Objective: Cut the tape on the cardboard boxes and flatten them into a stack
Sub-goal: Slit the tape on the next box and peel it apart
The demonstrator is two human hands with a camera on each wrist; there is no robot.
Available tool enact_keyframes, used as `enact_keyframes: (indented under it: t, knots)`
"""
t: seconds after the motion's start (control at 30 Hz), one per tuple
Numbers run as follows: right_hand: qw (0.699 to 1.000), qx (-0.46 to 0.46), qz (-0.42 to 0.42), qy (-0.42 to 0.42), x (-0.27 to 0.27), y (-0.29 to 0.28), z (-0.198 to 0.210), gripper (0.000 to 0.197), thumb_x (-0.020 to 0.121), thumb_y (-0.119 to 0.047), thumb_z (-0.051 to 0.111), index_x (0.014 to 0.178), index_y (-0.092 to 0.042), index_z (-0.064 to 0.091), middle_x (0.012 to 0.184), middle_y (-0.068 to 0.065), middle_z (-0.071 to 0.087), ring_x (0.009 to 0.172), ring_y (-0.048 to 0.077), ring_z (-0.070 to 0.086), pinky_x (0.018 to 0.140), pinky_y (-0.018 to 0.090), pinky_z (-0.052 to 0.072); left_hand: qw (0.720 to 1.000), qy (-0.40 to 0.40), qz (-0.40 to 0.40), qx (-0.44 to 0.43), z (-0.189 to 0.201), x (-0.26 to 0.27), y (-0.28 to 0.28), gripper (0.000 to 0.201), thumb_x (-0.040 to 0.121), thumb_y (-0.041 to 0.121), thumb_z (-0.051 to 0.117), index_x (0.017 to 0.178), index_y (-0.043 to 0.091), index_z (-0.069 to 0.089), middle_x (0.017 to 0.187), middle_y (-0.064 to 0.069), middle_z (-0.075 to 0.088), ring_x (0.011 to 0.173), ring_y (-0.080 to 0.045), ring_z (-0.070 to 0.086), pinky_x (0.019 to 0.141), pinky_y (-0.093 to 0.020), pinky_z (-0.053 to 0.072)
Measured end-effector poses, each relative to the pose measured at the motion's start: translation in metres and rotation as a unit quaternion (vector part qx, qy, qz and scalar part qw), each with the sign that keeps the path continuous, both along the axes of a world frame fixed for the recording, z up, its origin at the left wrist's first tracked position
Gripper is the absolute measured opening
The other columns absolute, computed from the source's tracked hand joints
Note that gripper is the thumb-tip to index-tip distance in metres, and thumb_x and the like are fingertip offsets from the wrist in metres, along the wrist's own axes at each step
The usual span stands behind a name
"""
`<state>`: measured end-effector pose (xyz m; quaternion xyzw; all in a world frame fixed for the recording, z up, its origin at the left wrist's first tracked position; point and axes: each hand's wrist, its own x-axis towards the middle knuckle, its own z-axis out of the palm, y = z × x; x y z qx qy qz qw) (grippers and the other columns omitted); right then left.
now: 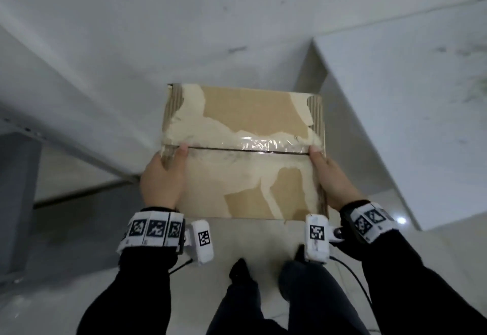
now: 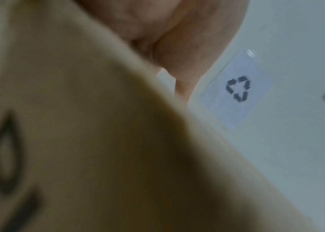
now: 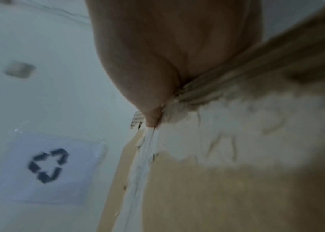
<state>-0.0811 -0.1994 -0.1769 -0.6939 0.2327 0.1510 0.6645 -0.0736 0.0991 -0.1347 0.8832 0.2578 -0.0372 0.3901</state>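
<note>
I hold a brown cardboard box [image 1: 245, 155] in mid-air with both hands. Its top is scuffed, with pale torn patches. A dark seam [image 1: 245, 150] runs across the middle between the two flaps, and wrinkled clear tape [image 1: 268, 141] lies just above its right half. My left hand [image 1: 163, 176] grips the box's left edge, thumb on top at the seam's left end. My right hand [image 1: 333, 176] grips the right edge, thumb at the seam's right end. The left wrist view shows the box side [image 2: 78, 141] with black print, blurred. In the right wrist view my thumb [image 3: 153, 78] presses the torn top [image 3: 237, 180].
A white surface with a recycling-symbol label [image 2: 237, 90] [image 3: 47, 165] lies beyond the box. A white slab [image 1: 408, 97] stands at the right and a grey panel [image 1: 15, 189] at the left. My legs and dark shoes [image 1: 241, 274] are on the pale floor below.
</note>
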Motion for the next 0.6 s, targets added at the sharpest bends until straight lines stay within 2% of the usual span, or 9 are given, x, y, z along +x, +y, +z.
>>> enact_keyframes:
  t: [0.07, 0.13, 0.2, 0.27, 0.33, 0.43, 0.5, 0.53, 0.6]
  knots:
    - [0.999, 0.001, -0.013, -0.053, -0.017, -0.037, 0.034, 0.044, 0.098, -0.045, 0.040, 0.132, -0.019, 0.050, 0.122, 0.005, 0.064, 0.106, 0.016, 0.064, 0.092, 0.037, 0.052, 0.999, -0.021, -0.019, -0.034, 0.027, -0.006, -0.033, 0.058, 0.090, 0.060, 0.046, 0.111, 0.007, 0.060, 0.117, -0.019, 0.061, 0.108, -0.037, 0.055, 0.088, -0.039, 0.043]
    - [0.994, -0.019, -0.017, -0.111, -0.031, -0.082, 0.060, 0.043, 0.098, -0.046, 0.037, 0.136, -0.027, 0.046, 0.128, -0.005, 0.060, 0.115, 0.010, 0.059, 0.098, 0.035, 0.048, 0.996, -0.054, -0.029, -0.068, 0.047, -0.008, -0.074, 0.052, 0.090, 0.058, 0.047, 0.106, 0.010, 0.059, 0.114, -0.015, 0.060, 0.104, -0.032, 0.054, 0.083, -0.036, 0.041]
    - [0.987, -0.042, -0.023, -0.152, -0.044, -0.134, 0.085, 0.043, 0.098, -0.050, 0.036, 0.135, -0.033, 0.047, 0.130, -0.010, 0.058, 0.119, 0.008, 0.056, 0.102, 0.037, 0.044, 0.991, -0.084, -0.035, -0.100, 0.060, -0.009, -0.126, 0.045, 0.090, 0.057, 0.050, 0.099, 0.015, 0.058, 0.109, -0.011, 0.061, 0.102, -0.030, 0.055, 0.088, -0.039, 0.044]
    - [0.981, -0.066, -0.046, -0.179, -0.057, -0.194, 0.101, 0.047, 0.094, -0.058, 0.037, 0.134, -0.037, 0.047, 0.131, -0.011, 0.057, 0.121, 0.010, 0.054, 0.104, 0.041, 0.042, 0.983, -0.114, -0.048, -0.133, 0.069, -0.009, -0.189, 0.046, 0.088, 0.059, 0.052, 0.100, 0.015, 0.060, 0.107, -0.008, 0.063, 0.104, -0.030, 0.057, 0.095, -0.045, 0.045]
    - [0.977, -0.090, -0.069, -0.183, -0.066, -0.258, 0.111, 0.051, 0.090, -0.063, 0.038, 0.132, -0.038, 0.049, 0.129, -0.011, 0.059, 0.119, 0.011, 0.056, 0.103, 0.043, 0.043, 0.977, -0.126, -0.069, -0.155, 0.075, -0.010, -0.257, 0.048, 0.088, 0.059, 0.052, 0.106, 0.015, 0.061, 0.110, -0.007, 0.062, 0.108, -0.029, 0.056, 0.098, -0.044, 0.044]
    - [0.974, -0.109, -0.098, -0.170, -0.070, -0.359, 0.123, 0.046, 0.094, -0.056, 0.039, 0.129, -0.030, 0.052, 0.121, -0.005, 0.063, 0.111, 0.013, 0.061, 0.099, 0.041, 0.047, 0.974, -0.111, -0.107, -0.166, 0.080, -0.008, -0.359, 0.054, 0.090, 0.055, 0.052, 0.117, 0.009, 0.059, 0.121, -0.010, 0.060, 0.116, -0.027, 0.053, 0.100, -0.038, 0.040]
    - [0.975, -0.124, -0.100, -0.156, -0.063, -0.416, 0.130, 0.047, 0.094, -0.054, 0.039, 0.129, -0.025, 0.052, 0.121, 0.000, 0.063, 0.108, 0.016, 0.061, 0.097, 0.040, 0.048, 0.971, -0.084, -0.132, -0.180, 0.079, -0.001, -0.415, 0.059, 0.088, 0.054, 0.055, 0.125, 0.008, 0.056, 0.127, -0.010, 0.058, 0.121, -0.028, 0.052, 0.104, -0.040, 0.039]
    - [0.975, -0.134, -0.097, -0.148, -0.058, -0.440, 0.133, 0.045, 0.096, -0.051, 0.038, 0.128, -0.022, 0.052, 0.119, 0.002, 0.063, 0.104, 0.017, 0.062, 0.093, 0.038, 0.050, 0.970, -0.067, -0.144, -0.185, 0.078, 0.005, -0.438, 0.062, 0.085, 0.053, 0.061, 0.127, 0.009, 0.055, 0.127, -0.009, 0.059, 0.120, -0.028, 0.053, 0.104, -0.041, 0.040]
    - [0.978, -0.132, -0.089, -0.132, -0.044, -0.479, 0.141, 0.038, 0.100, -0.044, 0.035, 0.122, -0.019, 0.053, 0.106, 0.004, 0.066, 0.090, 0.015, 0.064, 0.078, 0.028, 0.054, 0.967, -0.039, -0.157, -0.197, 0.077, 0.018, -0.475, 0.078, 0.067, 0.055, 0.078, 0.127, 0.012, 0.053, 0.124, -0.005, 0.061, 0.114, -0.026, 0.058, 0.100, -0.043, 0.046]
